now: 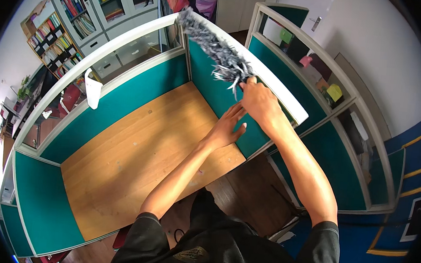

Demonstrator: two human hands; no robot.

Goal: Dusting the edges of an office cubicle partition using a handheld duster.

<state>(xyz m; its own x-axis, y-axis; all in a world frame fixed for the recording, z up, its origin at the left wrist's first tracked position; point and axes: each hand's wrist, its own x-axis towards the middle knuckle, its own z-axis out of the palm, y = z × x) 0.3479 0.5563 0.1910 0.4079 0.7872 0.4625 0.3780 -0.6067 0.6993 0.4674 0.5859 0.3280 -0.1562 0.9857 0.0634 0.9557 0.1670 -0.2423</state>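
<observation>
My right hand point(262, 102) is closed around the near end of a grey feather duster point(218, 49); its handle is hidden in the fist. The duster lies along the white top rail point(273, 77) of a green cubicle partition and reaches the far corner. Just below and left of it, my left hand point(227, 129) is held with fingers apart and nothing in it, close to the green partition panel point(210, 76). Whether it touches the panel, I cannot tell. Beneath the hands is a wooden desk top point(132, 151) with small marks.
A white holder point(93, 90) hangs on the left partition's glass. Glass-door cabinets point(76, 8) with folders stand behind it. At the right is another green partition with glass panes point(300, 46). A cable point(286, 197) runs near the floor there.
</observation>
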